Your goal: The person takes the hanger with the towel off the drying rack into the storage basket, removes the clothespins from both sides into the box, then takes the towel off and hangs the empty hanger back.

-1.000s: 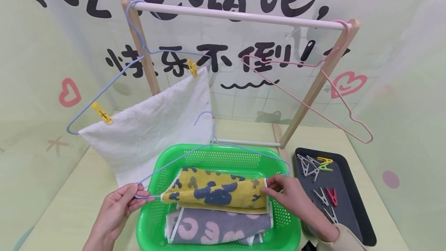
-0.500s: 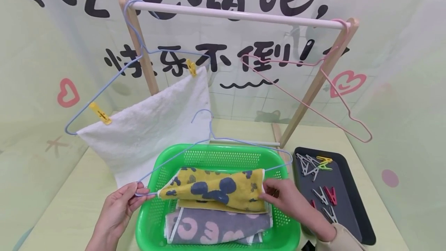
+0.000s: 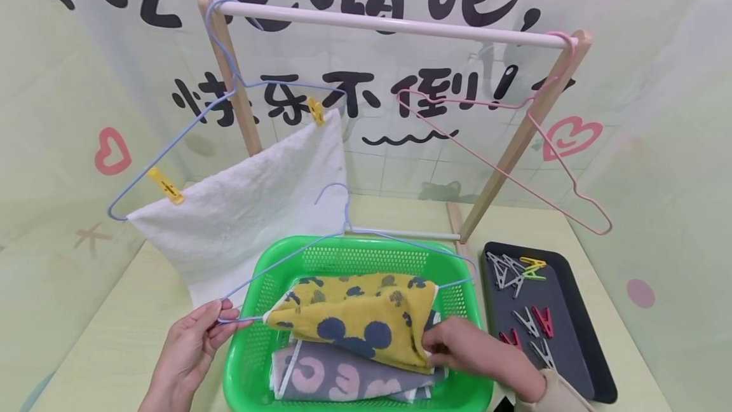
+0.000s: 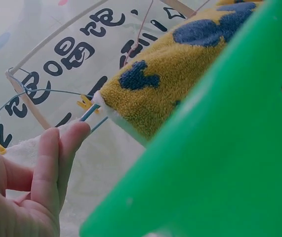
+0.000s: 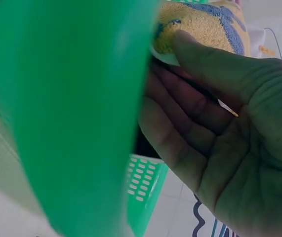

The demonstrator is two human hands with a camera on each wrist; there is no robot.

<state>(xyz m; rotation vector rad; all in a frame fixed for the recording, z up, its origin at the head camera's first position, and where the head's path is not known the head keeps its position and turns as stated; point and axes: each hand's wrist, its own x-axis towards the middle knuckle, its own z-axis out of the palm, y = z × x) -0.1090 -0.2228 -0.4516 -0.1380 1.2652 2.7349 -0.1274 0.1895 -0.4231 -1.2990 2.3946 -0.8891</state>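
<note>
A yellow towel [image 3: 354, 316] with dark blue mouse-head shapes is draped over the bottom bar of a blue wire hanger [image 3: 347, 212], above the green basket [image 3: 233, 361]. My left hand [image 3: 193, 343] pinches the hanger's left corner, just beside the towel's edge. With thumb and fingers, my right hand [image 3: 477, 350] holds the towel's front flap by its lower right part; in the right wrist view the thumb lies on the towel [image 5: 200, 29] and the other fingers curl behind. Beneath it in the basket lies a folded grey towel [image 3: 343, 377] with pink shapes.
A white towel [image 3: 257, 202] hangs from another blue hanger by yellow clothespins [image 3: 167, 185] at the rack's left. A pink hanger [image 3: 486, 161] hangs on the rack's white rail [image 3: 400, 27] at right. The black tray [image 3: 572, 336] right of the basket holds several clothespins.
My right hand has pulled the towel's front flap down and toward me, so it hangs lower over the grey towel. My left hand keeps its hold on the hanger corner.
</note>
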